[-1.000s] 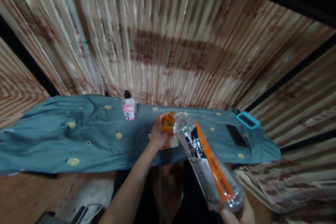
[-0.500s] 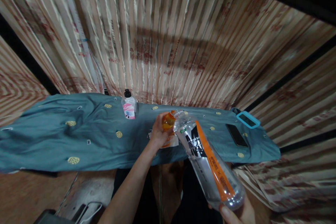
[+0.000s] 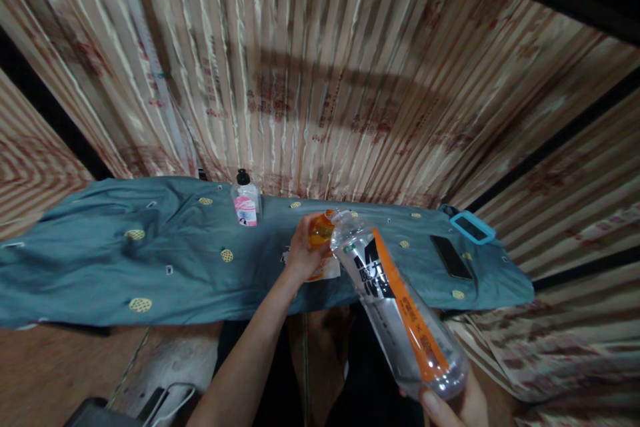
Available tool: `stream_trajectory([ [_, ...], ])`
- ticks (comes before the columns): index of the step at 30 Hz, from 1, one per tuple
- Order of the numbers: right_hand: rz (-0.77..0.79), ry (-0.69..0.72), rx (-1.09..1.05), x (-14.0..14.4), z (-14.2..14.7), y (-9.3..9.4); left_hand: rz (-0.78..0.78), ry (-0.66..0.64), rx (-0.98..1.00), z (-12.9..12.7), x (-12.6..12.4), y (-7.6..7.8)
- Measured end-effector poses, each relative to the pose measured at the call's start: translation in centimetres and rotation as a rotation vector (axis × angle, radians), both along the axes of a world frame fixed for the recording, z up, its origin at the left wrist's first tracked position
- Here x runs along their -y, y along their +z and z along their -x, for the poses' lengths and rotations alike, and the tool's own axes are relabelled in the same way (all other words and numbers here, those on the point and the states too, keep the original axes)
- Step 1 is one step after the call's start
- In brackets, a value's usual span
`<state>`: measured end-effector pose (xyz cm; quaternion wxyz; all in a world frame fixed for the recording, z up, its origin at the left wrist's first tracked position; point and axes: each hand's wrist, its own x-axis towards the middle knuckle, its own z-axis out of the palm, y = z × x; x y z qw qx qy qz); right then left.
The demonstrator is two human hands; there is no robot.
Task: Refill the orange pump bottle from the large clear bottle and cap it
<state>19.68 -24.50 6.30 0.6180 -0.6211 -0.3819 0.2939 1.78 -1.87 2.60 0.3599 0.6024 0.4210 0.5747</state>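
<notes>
My left hand [image 3: 303,248] is closed round an orange see-through bottle [image 3: 321,232] above the table's middle. In my right hand [image 3: 455,403] is a large clear plastic drink bottle [image 3: 395,307] with an orange and silver label, gripped near its base. That bottle is tilted, its neck pointing up and left to the mouth of the orange bottle. The two mouths are close together; whether they touch, I cannot tell. Below the left hand, a white and orange printed piece [image 3: 327,270] shows, partly hidden. My left fingers are partly hidden behind the orange bottle.
A teal cloth [image 3: 190,287] with pineapple prints covers the narrow table. On it stand a clear pump-less bottle with black cap and pink label [image 3: 246,203], a dark phone [image 3: 451,257] and a blue-framed device [image 3: 473,228]. Pleated curtains [image 3: 310,80] rise behind.
Almost nothing differs. Both hands keep their hold, and the large clear bottle has shifted very slightly.
</notes>
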Motion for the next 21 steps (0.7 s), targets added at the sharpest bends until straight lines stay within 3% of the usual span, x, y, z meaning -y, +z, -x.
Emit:
stream_trajectory([
  [21, -0.021, 0.029, 0.137, -0.03, 0.17, 0.37, 0.014, -0.004, 0.029, -0.04, -0.12, -0.19],
])
